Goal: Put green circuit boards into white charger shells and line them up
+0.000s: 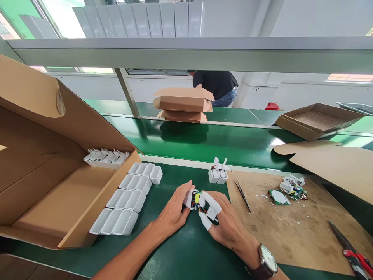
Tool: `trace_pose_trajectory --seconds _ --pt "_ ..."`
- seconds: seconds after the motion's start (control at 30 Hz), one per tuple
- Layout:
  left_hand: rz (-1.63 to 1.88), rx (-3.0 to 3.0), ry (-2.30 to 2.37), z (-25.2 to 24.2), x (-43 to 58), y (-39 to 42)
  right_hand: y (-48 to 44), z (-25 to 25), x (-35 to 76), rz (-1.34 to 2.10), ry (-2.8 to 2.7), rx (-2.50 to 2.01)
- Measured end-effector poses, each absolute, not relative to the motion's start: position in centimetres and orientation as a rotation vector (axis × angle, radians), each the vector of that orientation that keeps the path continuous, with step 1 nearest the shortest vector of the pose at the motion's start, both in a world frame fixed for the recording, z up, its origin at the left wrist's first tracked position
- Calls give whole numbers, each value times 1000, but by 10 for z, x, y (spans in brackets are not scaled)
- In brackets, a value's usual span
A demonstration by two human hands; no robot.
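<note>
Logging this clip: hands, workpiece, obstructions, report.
Left hand holding white case. Right hand at exposed circuit parts. Tweezers off to the right, not in the way.

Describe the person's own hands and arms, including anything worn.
The right hand has white covers on the thumb and one finger; on its wrist, a round silver watch with pale dial and dark brown strap. The left hand is bare. No sleeves show.

The right hand (229, 223) wears white covers (213, 204) over the thumb and index finger. On its wrist is a watch (268, 258) with a round silver-toned case, a pale dial and a dark brown strap (258, 273). Both forearms (136, 245) are bare as far as they show.
</note>
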State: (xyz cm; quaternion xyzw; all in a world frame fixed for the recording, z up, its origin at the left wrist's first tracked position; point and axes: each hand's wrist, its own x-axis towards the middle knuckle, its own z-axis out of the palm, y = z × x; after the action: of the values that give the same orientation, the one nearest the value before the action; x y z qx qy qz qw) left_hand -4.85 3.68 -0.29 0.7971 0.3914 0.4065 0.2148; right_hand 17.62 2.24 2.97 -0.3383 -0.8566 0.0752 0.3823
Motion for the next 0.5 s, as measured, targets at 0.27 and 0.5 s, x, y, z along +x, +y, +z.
trace_pose_trajectory --seconds 0.27,0.5 --pt "1110 2229 1095 -2 -47 37 21 34 176 204 -2186 -879" --pt "1124 2225 1099 -2 -47 37 21 33 176 165 -2191 -894"
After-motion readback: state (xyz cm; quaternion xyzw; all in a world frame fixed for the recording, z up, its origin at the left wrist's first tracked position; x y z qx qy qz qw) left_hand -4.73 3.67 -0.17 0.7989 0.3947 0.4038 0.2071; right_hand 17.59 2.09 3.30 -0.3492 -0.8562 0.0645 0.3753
